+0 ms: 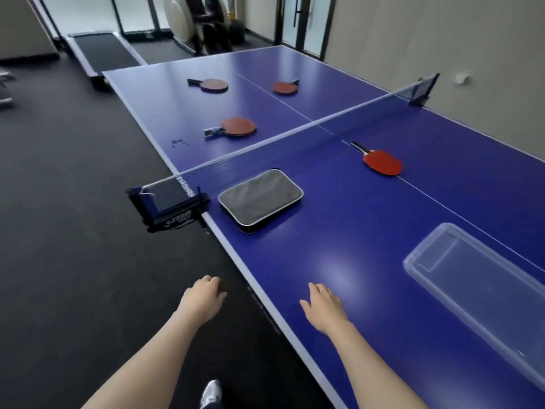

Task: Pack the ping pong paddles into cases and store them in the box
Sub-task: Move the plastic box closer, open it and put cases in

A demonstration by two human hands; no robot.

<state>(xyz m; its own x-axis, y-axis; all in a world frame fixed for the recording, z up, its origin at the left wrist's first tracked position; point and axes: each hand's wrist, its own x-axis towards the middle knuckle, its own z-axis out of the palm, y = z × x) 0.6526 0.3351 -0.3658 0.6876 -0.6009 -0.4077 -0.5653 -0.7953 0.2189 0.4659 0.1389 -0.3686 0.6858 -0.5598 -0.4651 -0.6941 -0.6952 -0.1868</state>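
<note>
- The right hand [323,305] is held palm-down over the near edge of the blue ping pong table [354,246], fingers relaxed and slightly spread, gripping nothing; whether it touches the surface cannot be told.
- The left hand [203,293] hangs over the dark floor [73,231] just off the table's side edge, fingers loosely curled and holding nothing.
- Below, between the forearms, a white shoe [211,392] shows on the floor.
- A clear rectangular plastic box [477,290] lies on the table to the right of the right hand, nothing visible inside it.
- A flat grey fabric case with pale piping [261,199] lies ahead of the hands, near the side edge and just beside the net [295,128].
- A red paddle with a dark handle [383,162] lies on the near half, on the centre line, handle pointing toward the net.
- Beyond the net lie three more: a red-faced paddle near the net [237,126], a brownish paddle at the far left [212,85] and a reddish paddle at the far right [285,87], all well apart.
- A treadmill [100,51] stands beyond the table's far end.
</note>
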